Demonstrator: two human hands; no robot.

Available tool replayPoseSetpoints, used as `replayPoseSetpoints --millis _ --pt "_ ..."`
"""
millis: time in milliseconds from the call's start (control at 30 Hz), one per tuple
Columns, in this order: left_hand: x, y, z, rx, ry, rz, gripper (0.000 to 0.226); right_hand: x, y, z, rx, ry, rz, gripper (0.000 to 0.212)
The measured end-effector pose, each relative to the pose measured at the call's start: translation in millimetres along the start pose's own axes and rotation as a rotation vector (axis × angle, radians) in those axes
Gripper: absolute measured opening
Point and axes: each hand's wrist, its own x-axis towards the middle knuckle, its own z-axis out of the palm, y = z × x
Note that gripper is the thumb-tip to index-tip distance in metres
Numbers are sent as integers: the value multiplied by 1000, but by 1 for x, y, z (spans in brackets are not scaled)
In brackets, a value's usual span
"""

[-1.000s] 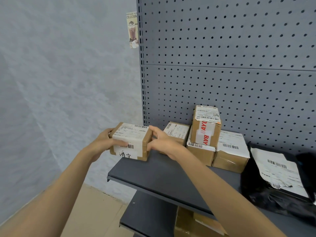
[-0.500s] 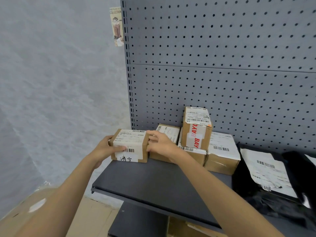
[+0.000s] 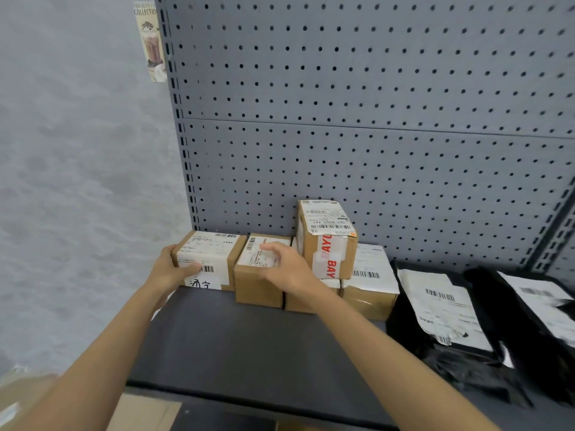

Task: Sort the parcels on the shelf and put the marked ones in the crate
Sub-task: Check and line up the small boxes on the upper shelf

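Observation:
A small cardboard parcel with a handwritten white label [image 3: 214,256] stands on the grey shelf [image 3: 249,343] at the back left, against the pegboard. My left hand [image 3: 174,269] grips its left end, thumb across the front label. My right hand [image 3: 286,269] is off that parcel and hovers with loosely curved fingers over the top of the neighbouring brown parcel [image 3: 258,287]; whether it touches is unclear. Further right sit a lower box [image 3: 370,275] and, stacked on top, a box with red-lettered tape [image 3: 326,241].
Two black mailer bags [image 3: 441,312] [image 3: 535,306] with white labels lie at the shelf's right end. The grey pegboard [image 3: 342,119] closes the back. Flat cardboard [image 3: 146,412] shows below the shelf's front edge at the lower left.
The labelled parcel went from held in the air between both hands to standing at the shelf's back left. My right hand let go of it and moved right over the neighbouring parcel.

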Motion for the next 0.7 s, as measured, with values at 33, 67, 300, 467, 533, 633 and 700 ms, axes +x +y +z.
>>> replayPoseSetpoints --millis 33,67,300,467,533,633,700 --pt "0 0 2 4 8 0 70 1 1 0 -22 2 15 56" --pt "-1 0 4 13 14 -6 78 1 1 1 -45 -6 33 60" --pt "-41 12 21 464 171 507 77 2 0 5 -313 -76 122 83" --pt "-62 27 41 466 -172 356 45 -4 -7 7 -296 -35 151 71" --pt "-64 25 43 410 -215 244 48 -6 -10 7 -267 -31 174 63" --pt "-68 25 32 281 -249 61 71 -11 -14 7 -239 -32 181 50" --pt "-73 25 23 311 -319 23 76 -16 -19 11 -254 -49 179 51"
